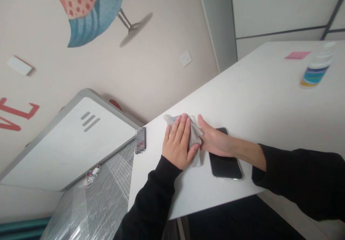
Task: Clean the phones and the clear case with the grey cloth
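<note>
My left hand (178, 141) lies flat with its fingers stretched out on a light grey, crumpled cloth (195, 144) on the white table (256, 118). My right hand (215, 139) meets the cloth's right side. Its thumb points up, apart from the palm, while its other fingers are hidden at the cloth's edge, so their grip does not show. Under the right wrist lies a phone (225, 167) with a black screen, partly covered by the hand.
A blurred clear bottle (315, 73) with a blue label stands at the right, near a pink paper (298, 55). A small pixelated dark item (140, 140) sits at the table's left edge. Left of the table, a white board (72, 139) leans by the wall above a plastic-wrapped surface (94, 204).
</note>
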The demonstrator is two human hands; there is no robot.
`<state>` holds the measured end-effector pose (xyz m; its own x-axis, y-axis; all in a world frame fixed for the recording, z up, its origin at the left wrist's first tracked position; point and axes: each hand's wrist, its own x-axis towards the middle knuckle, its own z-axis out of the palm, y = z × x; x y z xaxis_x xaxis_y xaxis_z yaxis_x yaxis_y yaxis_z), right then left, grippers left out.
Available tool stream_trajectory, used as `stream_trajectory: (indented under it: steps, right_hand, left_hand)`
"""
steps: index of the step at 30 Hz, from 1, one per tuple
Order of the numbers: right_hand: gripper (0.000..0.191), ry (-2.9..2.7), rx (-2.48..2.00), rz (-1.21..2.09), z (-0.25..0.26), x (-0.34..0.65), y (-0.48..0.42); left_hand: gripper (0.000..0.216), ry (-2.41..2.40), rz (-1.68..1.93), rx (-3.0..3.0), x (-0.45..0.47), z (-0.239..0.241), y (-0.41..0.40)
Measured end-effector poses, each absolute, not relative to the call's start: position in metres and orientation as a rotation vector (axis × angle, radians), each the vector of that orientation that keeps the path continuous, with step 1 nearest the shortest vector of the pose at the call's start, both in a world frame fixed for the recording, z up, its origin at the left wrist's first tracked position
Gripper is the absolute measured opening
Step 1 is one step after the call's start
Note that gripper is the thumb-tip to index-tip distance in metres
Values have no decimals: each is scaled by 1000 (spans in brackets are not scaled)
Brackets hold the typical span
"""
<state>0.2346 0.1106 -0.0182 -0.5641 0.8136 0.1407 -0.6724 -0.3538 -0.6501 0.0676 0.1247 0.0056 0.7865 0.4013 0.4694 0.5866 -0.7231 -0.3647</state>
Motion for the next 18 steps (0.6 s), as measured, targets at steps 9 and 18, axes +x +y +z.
stream_trajectory:
  steps: [9, 18]
  right_hand:
    - [83, -748, -47, 2184, -9, 239, 106]
    - [82, -522, -162, 2040, -3, 241, 106]
  left_hand:
    - [76, -1071, -556, -2643, 82, 13, 126]
    - [72, -1321, -835, -2730, 130, 5, 137]
